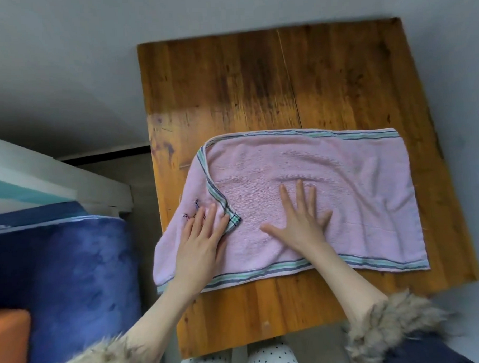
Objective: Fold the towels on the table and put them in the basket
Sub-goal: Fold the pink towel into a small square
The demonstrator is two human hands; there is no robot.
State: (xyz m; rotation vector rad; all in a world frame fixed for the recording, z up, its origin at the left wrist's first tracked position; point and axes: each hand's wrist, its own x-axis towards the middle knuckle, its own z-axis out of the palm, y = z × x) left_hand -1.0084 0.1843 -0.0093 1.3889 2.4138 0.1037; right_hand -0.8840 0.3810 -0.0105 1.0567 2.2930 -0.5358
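A pink towel [329,183] with green and blue striped borders lies spread on the wooden table [256,84]. Its far left corner is turned over onto the towel, the striped tip ending near the left-centre. My left hand [201,238] lies flat with straight fingers on the towel's left part, fingertips touching that turned-over striped corner. My right hand [303,219] presses flat on the towel's middle, fingers spread. No basket is in view.
A blue plush cushion or seat [72,271] stands left of the table, with an orange object [9,342] at the lower left edge. White and teal boards [40,179] lean at the left. Grey floor surrounds the table.
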